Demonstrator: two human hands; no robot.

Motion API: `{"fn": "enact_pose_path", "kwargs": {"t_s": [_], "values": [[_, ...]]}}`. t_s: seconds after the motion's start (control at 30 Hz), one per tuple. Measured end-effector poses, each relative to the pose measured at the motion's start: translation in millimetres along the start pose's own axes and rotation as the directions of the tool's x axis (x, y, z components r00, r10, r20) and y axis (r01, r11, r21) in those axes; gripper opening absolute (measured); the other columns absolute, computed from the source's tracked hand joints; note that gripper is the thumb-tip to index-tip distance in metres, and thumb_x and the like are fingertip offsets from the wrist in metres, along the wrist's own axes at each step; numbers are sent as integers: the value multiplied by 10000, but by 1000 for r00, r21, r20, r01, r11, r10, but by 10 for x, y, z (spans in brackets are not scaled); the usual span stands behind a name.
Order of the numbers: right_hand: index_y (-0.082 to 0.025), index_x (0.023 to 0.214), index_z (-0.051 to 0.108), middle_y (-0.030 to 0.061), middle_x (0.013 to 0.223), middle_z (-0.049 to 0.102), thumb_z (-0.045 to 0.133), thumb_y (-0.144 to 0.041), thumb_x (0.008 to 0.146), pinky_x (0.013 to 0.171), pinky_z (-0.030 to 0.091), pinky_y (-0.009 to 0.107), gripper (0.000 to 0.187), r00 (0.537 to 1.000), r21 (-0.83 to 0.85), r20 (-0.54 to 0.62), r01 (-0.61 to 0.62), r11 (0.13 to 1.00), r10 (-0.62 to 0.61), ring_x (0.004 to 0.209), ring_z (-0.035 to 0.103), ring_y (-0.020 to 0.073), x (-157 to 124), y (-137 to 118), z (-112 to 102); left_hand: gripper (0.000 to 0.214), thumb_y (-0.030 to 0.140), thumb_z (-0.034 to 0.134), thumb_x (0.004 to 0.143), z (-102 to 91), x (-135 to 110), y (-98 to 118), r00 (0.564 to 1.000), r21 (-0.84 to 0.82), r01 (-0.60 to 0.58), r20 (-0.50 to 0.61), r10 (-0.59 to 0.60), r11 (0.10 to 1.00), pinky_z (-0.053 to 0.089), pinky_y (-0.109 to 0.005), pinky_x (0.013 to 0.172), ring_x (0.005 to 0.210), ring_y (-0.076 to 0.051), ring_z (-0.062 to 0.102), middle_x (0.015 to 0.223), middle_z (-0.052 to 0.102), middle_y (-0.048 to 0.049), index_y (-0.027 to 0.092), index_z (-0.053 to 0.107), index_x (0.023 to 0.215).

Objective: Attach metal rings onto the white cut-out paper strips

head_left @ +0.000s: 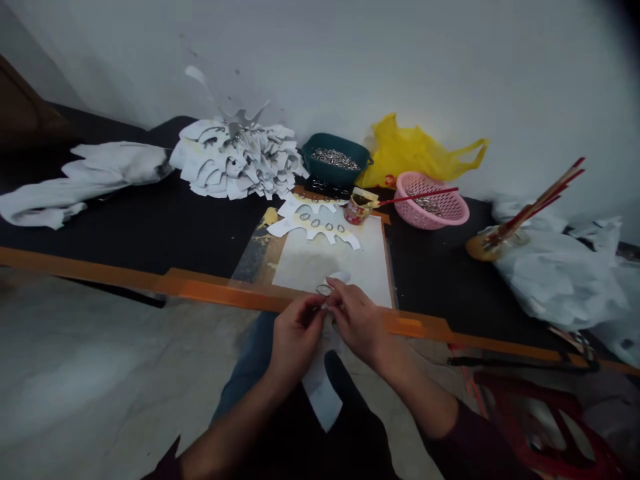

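My left hand [295, 337] and my right hand [356, 320] meet at the front edge of the table, fingers pinched together on a white paper strip [320, 390] that hangs down over my lap. A small metal ring [324, 289] sits at the fingertips, at the top end of the strip. Just beyond lies a white sheet [330, 263] with a cut paper piece [315, 223] carrying several rings.
A glue jar [357, 208] with a red stick, a pink basket [431, 208], a green tub of rings [336, 162], a yellow bag [415, 157], a heap of cut paper [240, 160], red sticks on a dish [495, 241], white bags [560, 273], and a red stool [540, 420] are in view.
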State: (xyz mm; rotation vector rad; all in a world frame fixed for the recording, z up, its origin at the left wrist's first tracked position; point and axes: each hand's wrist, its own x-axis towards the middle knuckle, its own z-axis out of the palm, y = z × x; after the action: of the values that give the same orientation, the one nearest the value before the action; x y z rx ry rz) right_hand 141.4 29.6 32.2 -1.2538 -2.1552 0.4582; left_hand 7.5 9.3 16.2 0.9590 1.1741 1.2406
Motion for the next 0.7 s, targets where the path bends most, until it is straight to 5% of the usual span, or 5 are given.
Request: {"fn": "enact_pose_path", "kwargs": {"t_s": [0.17,0.3,0.47,0.7], "values": [[-191,1146,450,58,835,586,434,-98,800,742,463,346,359,1000,3,17,9,1000,-9,826,541,200,-27,37,49,165,200,616,707,14,10,-118,997,-74,73,5,-73,995,452,-259,761,821,-166,611,875,672,-40,177,631,870],[-177,1021,493,87,842,574,393,-106,810,723,455,359,244,999,-86,2,49,995,-49,818,532,213,-57,45,127,183,197,581,731,6,2,-221,1000,83,-18,-17,19,996,445,-295,798,846,-182,609,900,670,-51,196,641,904],[-179,936,495,75,826,566,409,-103,784,695,453,333,190,999,-19,-17,-48,999,48,790,534,199,-83,36,168,155,199,557,750,-2,-22,-209,986,279,-144,-38,161,950,443,-288,755,801,-181,602,851,661,-45,214,646,876],[-204,930,483,33,817,558,479,-129,769,690,465,306,178,979,149,5,-201,968,203,748,551,164,-112,25,161,134,196,544,757,-11,1,-201,993,263,-107,-11,114,959,468,-278,732,778,-163,608,853,658,-40,184,603,877]]}}
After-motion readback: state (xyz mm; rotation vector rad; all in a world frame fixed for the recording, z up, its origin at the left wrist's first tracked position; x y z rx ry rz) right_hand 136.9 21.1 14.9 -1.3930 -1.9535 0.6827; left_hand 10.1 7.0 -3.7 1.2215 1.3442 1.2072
